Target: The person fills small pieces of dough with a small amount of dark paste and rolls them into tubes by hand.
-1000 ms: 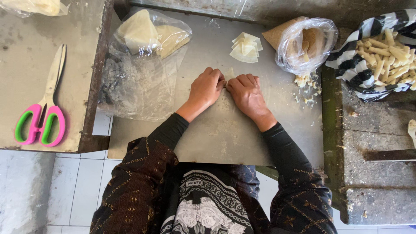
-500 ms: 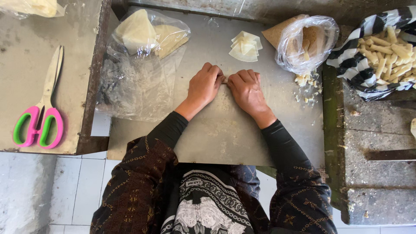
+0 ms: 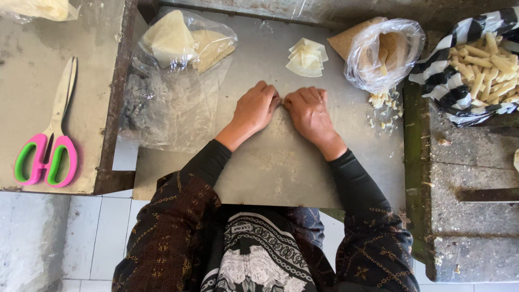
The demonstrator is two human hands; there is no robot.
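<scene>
**Both hands pressed together on the metal sheet**

Grey metal sheeting [image 3: 281, 167] covers the tabletop before us. Our left hand [image 3: 257, 108] and right hand [image 3: 309, 111] lie side by side at its middle, knuckles up, fingers curled down and fingertips touching; whatever sits under them is hidden, so we cannot tell whether either grip is clamped on anything. Just beyond the hands lies a small stack of pale wrappers [image 3: 306, 57]. Far left, a clear plastic bag [image 3: 178, 70] holds larger pale sheets. Far right, another clear bag [image 3: 385, 54] holds brownish filling, with crumbs [image 3: 384, 103] near it. Rolled pale sticks [image 3: 489, 62] fill a striped cloth at the right. Pink-and-green scissors [image 3: 48, 140] rest well apart on the left.
</scene>
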